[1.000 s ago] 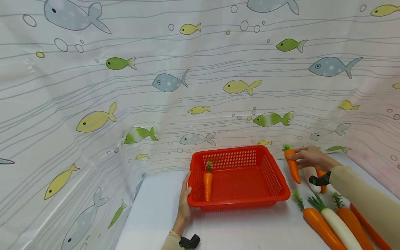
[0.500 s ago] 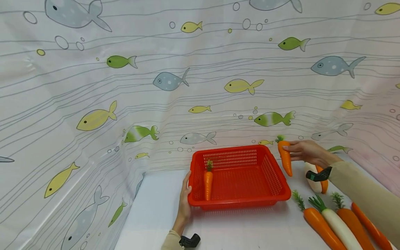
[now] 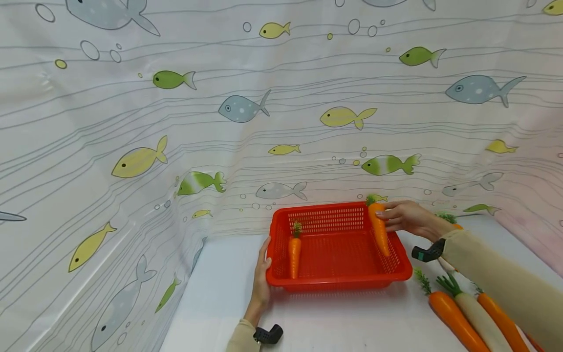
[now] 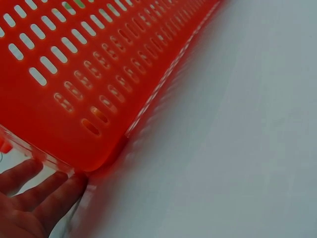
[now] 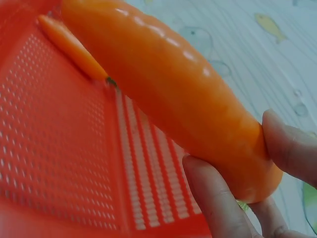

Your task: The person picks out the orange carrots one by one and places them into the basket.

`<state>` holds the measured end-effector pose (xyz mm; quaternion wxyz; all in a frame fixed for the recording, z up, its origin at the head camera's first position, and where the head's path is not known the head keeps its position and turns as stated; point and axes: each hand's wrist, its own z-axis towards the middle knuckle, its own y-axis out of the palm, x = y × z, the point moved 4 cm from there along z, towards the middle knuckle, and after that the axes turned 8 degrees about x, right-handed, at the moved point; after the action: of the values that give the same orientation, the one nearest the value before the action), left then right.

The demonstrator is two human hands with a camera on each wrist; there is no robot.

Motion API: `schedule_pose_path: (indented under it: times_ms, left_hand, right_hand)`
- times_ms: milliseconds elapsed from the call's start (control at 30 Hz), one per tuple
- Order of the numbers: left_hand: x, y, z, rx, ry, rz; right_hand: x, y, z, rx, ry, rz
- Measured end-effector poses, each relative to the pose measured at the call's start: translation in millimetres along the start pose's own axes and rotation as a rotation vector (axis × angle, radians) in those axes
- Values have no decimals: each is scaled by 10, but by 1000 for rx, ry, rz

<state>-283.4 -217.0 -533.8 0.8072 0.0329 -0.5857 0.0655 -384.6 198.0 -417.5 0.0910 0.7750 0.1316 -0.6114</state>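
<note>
In the head view my right hand [image 3: 406, 217] pinches an orange carrot [image 3: 379, 229] near its leafy end. The carrot hangs tip down over the right side of a red plastic basket [image 3: 338, 282]. The right wrist view has thumb and fingertips [image 5: 213, 193] pressed on the thick end of the held carrot [image 5: 173, 89]. Along the basket's left wall lies another carrot [image 3: 294, 256], leaves to the back. My left hand [image 3: 261, 276] rests against the basket's left outer side, fingers extended. Its fingertips touch the red wall in the left wrist view.
Right of the basket, carrots [image 3: 457, 318] and a white radish [image 3: 477, 315] lie on the white table [image 3: 220, 288]. More vegetables are partly hidden behind my right forearm [image 3: 488, 274]. A fish-patterned curtain [image 3: 242, 161] rises behind the table.
My right hand has carried the carrot leftward, from beside the basket to over its right side. The left hand stays at the basket's left side. The head view has shifted slightly.
</note>
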Motion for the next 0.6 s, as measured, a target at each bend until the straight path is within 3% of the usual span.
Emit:
schedule_pose_path:
  times_ms: [600]
  left_hand:
    - [13, 5, 23, 1, 14, 0]
  right_hand:
    - [230, 752, 404, -12, 48, 7]
